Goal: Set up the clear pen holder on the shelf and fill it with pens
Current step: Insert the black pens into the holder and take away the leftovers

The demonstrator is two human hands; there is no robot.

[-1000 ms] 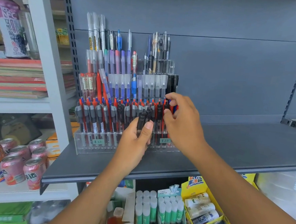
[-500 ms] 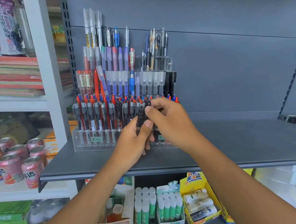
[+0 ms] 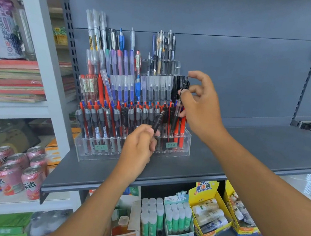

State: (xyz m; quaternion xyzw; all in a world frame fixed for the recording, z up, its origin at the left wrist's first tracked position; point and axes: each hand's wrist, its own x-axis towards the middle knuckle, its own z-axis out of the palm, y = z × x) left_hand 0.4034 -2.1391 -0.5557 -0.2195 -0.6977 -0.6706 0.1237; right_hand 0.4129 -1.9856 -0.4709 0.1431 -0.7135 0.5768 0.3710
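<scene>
holder (image 3: 83,150) is sitting on shelf (image 3: 262,147), nearly full | left hand (image 3: 138,146) is gripping black pen (image 3: 157,121), likely as ready stock | right hand (image 3: 199,107) is pinching upright pen (image 3: 177,110), apparently aiming for a right-end slot

Pen holder (image 3: 90,152) on shelf (image 3: 262,147), left end, backed against rear panel. Pens (image 3: 113,117) stand in it in tiers, far rows higher. Left hand (image 3: 138,146) near front centre, grip on loose pen (image 3: 157,121). Right hand (image 3: 201,107) at holder's right end, grip on second pen (image 3: 177,112). Glue sticks (image 3: 152,218) below shelf; cans (image 3: 10,176) lower left.
</scene>
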